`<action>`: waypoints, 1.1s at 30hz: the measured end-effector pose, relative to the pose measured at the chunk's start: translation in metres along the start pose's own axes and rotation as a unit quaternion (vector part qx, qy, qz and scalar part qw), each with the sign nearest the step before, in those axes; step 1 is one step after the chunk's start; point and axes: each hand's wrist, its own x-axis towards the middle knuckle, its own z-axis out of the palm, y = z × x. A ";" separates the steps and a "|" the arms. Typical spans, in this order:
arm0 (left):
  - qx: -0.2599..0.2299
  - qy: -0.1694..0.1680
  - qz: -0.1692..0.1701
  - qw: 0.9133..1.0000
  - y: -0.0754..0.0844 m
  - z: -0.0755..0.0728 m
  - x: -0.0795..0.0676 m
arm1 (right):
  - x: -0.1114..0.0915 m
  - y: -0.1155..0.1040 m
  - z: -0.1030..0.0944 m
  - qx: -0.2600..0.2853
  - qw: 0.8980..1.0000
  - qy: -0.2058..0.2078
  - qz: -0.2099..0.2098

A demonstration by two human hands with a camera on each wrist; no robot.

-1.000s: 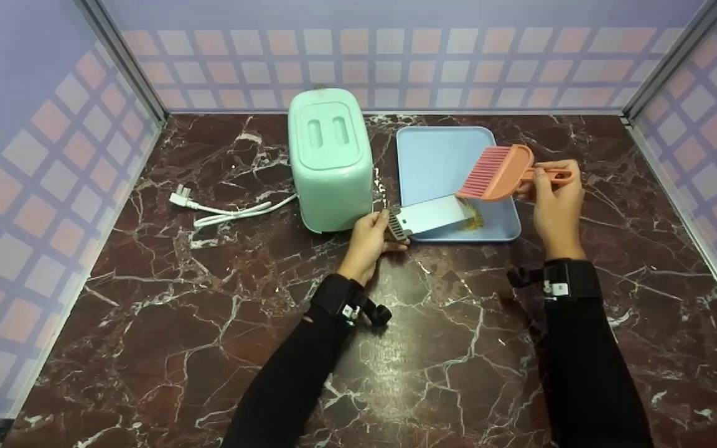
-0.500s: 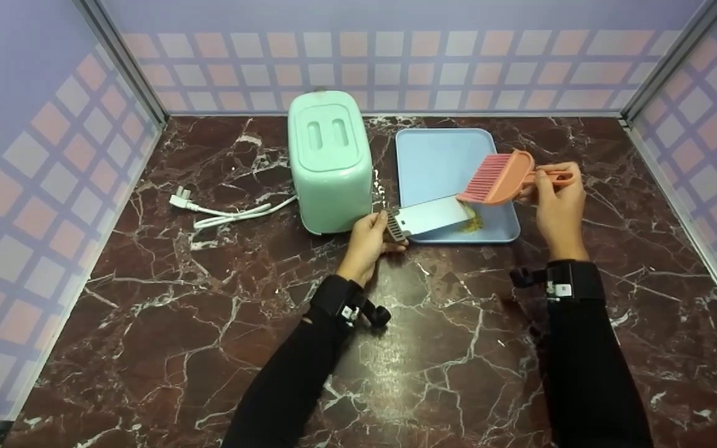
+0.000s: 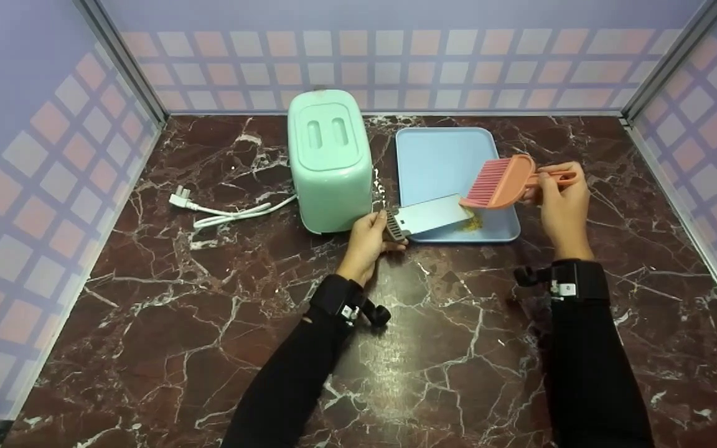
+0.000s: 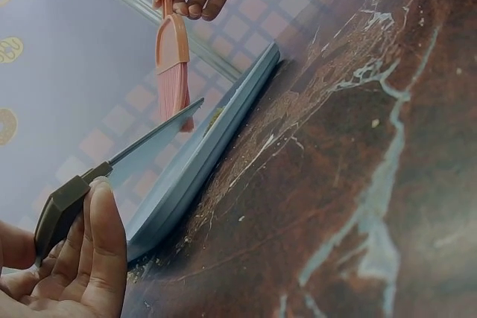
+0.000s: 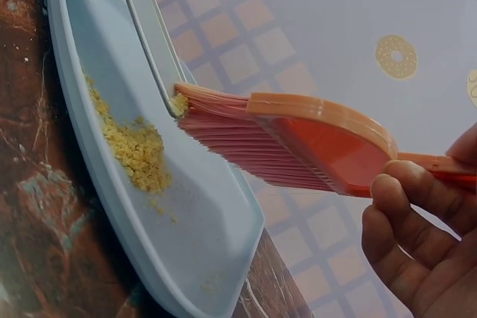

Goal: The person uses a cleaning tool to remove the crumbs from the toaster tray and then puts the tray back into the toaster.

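Observation:
My left hand (image 3: 366,246) grips the slotted end of a toaster crumb tray (image 3: 431,215). Its flat metal plate slants over the near part of a blue tray (image 3: 442,152). With my right hand (image 3: 565,208) I hold an orange hand brush (image 3: 511,182) by its handle, the pink bristles (image 5: 246,139) against the plate's far end. A few yellow crumbs cling to that corner in the right wrist view. Below, a heap of yellow crumbs (image 5: 138,150) lies in the blue tray. In the left wrist view, thumb and fingers pinch the dark end (image 4: 65,210).
A mint-green toaster (image 3: 333,186) stands just left of the blue tray, close to my left hand. Its white cord and plug (image 3: 181,198) lie to the left on the dark marble-patterned tabletop (image 3: 221,348). Tiled panels (image 3: 396,68) enclose the back and sides.
The brush and my right hand have shifted slightly toward me and to the right, the bristles sliding along the plate's end. My left hand and the crumb tray have stayed almost still.

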 end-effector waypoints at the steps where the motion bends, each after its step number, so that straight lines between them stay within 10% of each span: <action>1: -0.001 0.000 0.001 1.000 0.000 0.000 0.000 | 0.000 0.000 0.000 -0.002 1.000 0.001 -0.001; 33: 0.002 0.009 0.003 1.000 0.000 -0.001 0.000 | 0.003 -0.008 -0.015 0.006 0.999 0.039 0.016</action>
